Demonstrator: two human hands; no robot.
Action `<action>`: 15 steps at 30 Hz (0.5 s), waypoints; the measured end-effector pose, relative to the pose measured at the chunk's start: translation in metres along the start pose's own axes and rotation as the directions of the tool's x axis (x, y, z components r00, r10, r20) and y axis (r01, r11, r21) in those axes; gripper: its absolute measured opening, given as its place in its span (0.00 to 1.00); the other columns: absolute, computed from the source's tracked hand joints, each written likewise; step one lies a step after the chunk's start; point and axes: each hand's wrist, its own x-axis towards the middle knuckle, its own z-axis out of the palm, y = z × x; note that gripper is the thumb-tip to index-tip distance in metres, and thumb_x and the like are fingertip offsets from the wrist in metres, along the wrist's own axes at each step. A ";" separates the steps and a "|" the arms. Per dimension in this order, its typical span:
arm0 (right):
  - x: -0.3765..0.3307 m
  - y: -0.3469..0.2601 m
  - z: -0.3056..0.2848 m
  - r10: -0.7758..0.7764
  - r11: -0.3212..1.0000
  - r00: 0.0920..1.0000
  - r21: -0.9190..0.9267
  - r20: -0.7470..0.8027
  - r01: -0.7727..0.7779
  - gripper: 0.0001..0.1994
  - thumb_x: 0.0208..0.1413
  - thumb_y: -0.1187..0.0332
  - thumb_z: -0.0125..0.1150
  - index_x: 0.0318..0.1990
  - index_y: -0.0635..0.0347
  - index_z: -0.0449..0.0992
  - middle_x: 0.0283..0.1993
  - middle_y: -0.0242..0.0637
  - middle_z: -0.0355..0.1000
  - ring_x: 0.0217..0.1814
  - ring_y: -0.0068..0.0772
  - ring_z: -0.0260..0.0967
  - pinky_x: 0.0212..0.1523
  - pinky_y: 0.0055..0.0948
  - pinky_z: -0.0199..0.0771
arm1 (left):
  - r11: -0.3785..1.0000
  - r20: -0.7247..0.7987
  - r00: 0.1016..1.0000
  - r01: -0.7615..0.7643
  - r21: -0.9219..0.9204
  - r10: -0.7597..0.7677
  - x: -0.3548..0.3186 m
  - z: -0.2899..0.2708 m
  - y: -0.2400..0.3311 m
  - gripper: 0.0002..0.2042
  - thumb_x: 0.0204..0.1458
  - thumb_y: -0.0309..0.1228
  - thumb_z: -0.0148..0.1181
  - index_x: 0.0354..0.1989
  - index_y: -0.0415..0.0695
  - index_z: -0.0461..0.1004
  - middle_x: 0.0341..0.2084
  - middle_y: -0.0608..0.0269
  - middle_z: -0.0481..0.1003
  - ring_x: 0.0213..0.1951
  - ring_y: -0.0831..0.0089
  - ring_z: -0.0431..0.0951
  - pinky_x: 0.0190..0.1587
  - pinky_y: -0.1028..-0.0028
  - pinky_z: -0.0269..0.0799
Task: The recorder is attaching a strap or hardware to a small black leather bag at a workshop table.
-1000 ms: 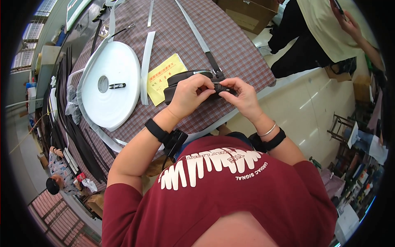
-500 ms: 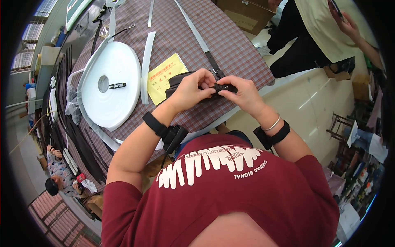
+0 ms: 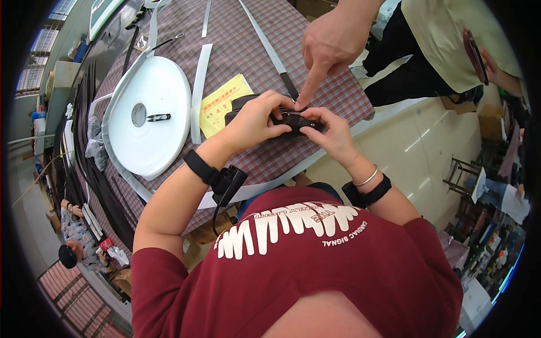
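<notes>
A small black zippered pouch [image 3: 292, 119] is between my hands at the table's near edge, its zipper teeth facing up. My left hand [image 3: 255, 123] grips its left side, with thumb and fingers closed on the fabric. On the other end, my right hand [image 3: 333, 134] pinches the pouch between thumb and fingers. Another person's hand [image 3: 337, 44] reaches in from the top, its index finger pointing down at the zipper; whether the fingertip touches cannot be made out. Beyond the pouch runs a dark strap end [image 3: 288, 84], joined to a long grey strip [image 3: 262, 38].
Left of my hands lies a yellow printed sheet [image 3: 225, 101]. A large white roll of tape [image 3: 149, 143] carries a small black tool [image 3: 159, 118]. Black strips [image 3: 101, 163] hang along the table's left side. At the upper right stands a person holding a phone [image 3: 477, 56].
Another person's hand has entered from the top and points at the pouch. My fingers have spread apart along the pouch, and more of its zipper shows.
</notes>
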 end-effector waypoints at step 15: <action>0.006 0.008 0.008 0.120 0.938 0.992 0.332 -0.043 -0.099 0.15 0.46 0.76 0.62 0.42 0.66 0.70 0.35 0.33 0.71 0.38 0.17 0.67 0.40 0.18 0.68 | 0.905 -0.190 0.915 -0.286 0.313 0.355 0.006 0.015 -0.022 0.09 0.38 0.26 0.63 0.30 0.43 0.74 0.29 0.61 0.71 0.32 0.64 0.74 0.35 0.71 0.71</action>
